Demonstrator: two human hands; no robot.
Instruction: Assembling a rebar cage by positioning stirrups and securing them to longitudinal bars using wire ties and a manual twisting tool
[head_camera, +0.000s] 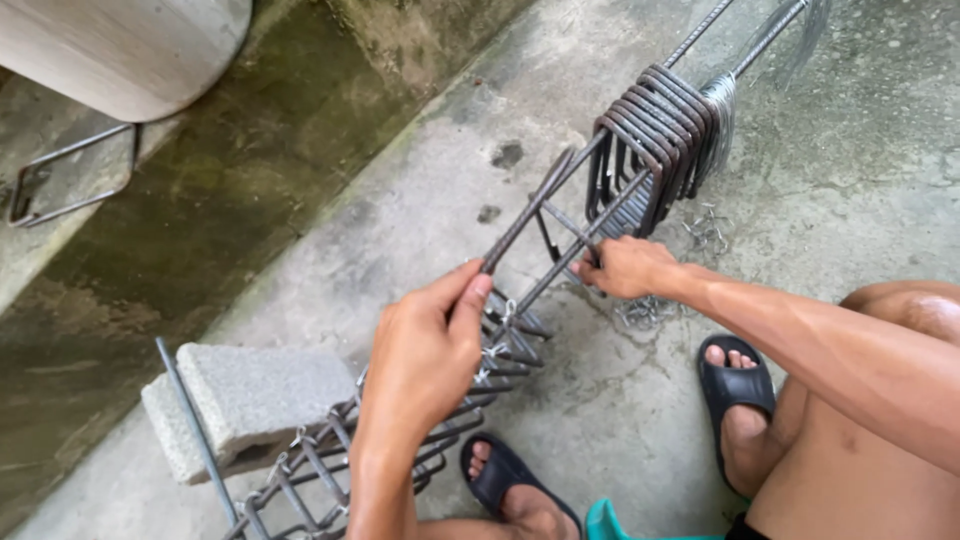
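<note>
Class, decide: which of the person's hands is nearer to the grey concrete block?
Left. The left hand grips a rebar bar just right of the concrete block; the right hand holds a stirrup farther up the cage.

The left hand (425, 350) reaches up from below, forearm nearly vertical, thumb and forefinger pinched together. The right hand (625, 268) comes in from the side on an outstretched forearm, fingers (592, 268) curled closed.

- Grey concrete floor (880, 130), stained and pitted, in flat daylight.
- Left of floor: mossy, damp sunken channel (230, 190).
- Beyond channel, at upper left: pale rounded column (130, 45).
</note>
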